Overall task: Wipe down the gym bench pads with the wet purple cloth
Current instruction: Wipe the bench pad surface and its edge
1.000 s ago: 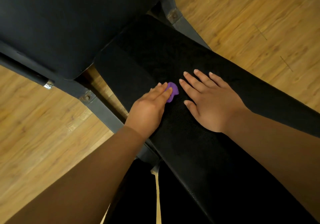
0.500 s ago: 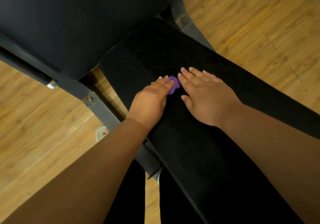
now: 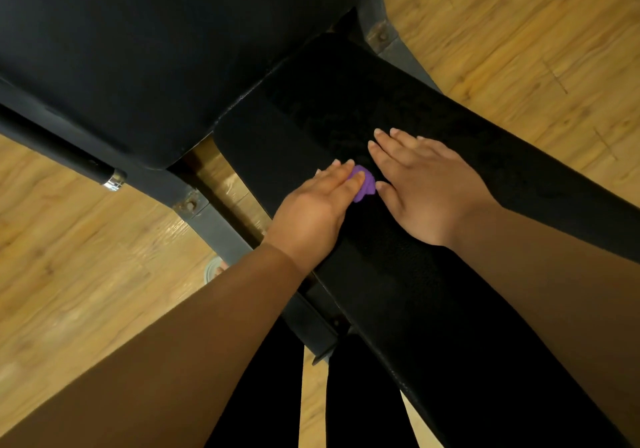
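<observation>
Floor [image 3: 86,274] was warm wood-look plank with the grain running diagonally, showing on both sides of the grey steel frame [image 3: 221,229]. Left of the frame, a black bar with a chrome end cap [image 3: 116,180] stuck out over the planks. Rusty bolted brackets sat on the frame, one near the cap [image 3: 188,203] and one at the far end [image 3: 381,37], with soft glare [image 3: 230,184] on the planks just beside it.

The left hand [image 3: 311,212] lies palm down, fingers straight and close together, their tips pressing on the purple cloth [image 3: 367,184]. The right hand [image 3: 429,188] rests palm down just beside it on the bench [image 3: 346,94], fingers straight and slightly spread, thumb angled toward the left hand. Both bare forearms reach in from the lower edge, wrists straight.
</observation>
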Motion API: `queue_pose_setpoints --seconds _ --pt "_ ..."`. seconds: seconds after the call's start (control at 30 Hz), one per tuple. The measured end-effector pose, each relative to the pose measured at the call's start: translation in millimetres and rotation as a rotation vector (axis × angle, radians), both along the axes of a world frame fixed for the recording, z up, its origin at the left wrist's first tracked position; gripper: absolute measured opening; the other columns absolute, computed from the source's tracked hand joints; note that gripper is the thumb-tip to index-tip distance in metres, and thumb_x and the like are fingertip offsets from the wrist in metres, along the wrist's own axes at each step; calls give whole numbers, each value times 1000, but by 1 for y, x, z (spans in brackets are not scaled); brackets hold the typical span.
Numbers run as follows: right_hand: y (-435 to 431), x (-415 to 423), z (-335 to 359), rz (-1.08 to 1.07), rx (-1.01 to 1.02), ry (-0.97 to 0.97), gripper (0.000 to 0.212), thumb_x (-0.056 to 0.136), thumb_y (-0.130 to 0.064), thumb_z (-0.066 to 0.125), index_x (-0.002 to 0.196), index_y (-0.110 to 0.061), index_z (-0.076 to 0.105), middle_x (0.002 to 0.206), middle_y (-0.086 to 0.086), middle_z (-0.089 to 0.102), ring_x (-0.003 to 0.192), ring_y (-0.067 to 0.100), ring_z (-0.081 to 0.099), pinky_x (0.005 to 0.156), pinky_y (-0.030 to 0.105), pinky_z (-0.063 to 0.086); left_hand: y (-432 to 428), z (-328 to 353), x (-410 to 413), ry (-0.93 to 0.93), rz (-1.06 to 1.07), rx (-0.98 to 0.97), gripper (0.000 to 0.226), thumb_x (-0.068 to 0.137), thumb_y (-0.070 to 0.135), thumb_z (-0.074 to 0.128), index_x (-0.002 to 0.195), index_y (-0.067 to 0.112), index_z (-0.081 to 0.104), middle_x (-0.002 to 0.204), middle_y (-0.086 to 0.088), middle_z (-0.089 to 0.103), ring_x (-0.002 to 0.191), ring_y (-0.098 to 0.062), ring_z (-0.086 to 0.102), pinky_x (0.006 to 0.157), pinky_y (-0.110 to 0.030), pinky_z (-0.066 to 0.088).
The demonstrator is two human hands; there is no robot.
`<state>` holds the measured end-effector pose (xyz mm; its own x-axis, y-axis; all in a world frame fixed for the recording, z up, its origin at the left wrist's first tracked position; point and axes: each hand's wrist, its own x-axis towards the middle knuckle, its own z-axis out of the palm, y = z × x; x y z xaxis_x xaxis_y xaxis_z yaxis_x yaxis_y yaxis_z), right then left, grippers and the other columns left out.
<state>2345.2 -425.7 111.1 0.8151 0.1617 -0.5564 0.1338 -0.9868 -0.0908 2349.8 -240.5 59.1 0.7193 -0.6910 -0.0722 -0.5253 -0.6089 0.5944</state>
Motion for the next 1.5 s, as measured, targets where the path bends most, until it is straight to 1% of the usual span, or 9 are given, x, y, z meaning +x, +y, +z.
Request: queue_pose_setpoints --seconds 0.17,0.33,0.43,0.57,0.8,1.0,1.1,1.23,1.5 --pt "3 1 0 7 -38 18 69 91 -42 7 154 -16 12 162 1 8 149 15 5 119 32 6 23 -3 0 -38 -161 -28 56 74 -4 74 128 2 59 133 -19 57 123 -34 55 102 -47 35" --pt "3 0 -3 5 -53 11 71 90 -44 3 154 -16 13 162 0 9 149 14 6 118 31 6 -3 -1 15 52 30 32 50 85 -4 65 133 2 55 138 -19 53 127 -34 52 103 -46 41" --pt "3 0 -4 11 -50 21 79 83 -47 -6 154 -17 12 162 -1 8 149 13 4 118 31 5 -11 2 1 89 134 57 49 92 -1 57 139 7 49 146 -12 46 137 -28 42 110 -33 26" --pt "3 1 -3 7 -56 23 83 80 -48 -10 155 -18 12 162 -2 7 149 13 3 118 31 4 4 0 -3 50 23 55 56 80 -6 70 133 5 55 139 -16 53 128 -32 51 103 -39 33" --pt "2 1 -3 10 -60 41 72 88 -45 -3 155 -19 5 162 -3 -1 149 13 -7 116 29 -7 -19 -2 28 159 179 115 49 103 11 38 151 16 29 159 -3 25 148 -18 18 117 -29 17" --pt "2 1 -5 0 -32 4 70 90 -46 9 153 -18 20 161 -1 16 149 16 9 115 28 1 1 -8 15 85 82 35 49 88 -3 61 136 6 53 143 -14 49 134 -30 44 108 -35 29" --pt "6 9 -5 -31 -13 1 57 101 -40 27 153 -16 23 160 1 20 148 18 13 117 32 9 -6 -11 35 128 102 73 47 95 1 53 141 8 47 149 -13 41 140 -28 37 112 -38 30" --pt "10 20 -12 -6 -3 40 60 102 -40 27 155 -18 10 163 -2 7 149 16 2 119 32 3 -15 -17 50 150 191 115 47 102 8 42 148 13 36 157 -6 29 147 -20 21 116 -30 19" --pt "14 34 -16 -1 51 19 62 100 -38 37 154 -15 16 161 2 14 149 16 4 118 29 -2 8 -19 25 109 231 21 45 88 -2 60 133 4 55 140 -16 52 132 -34 46 105 -40 33"
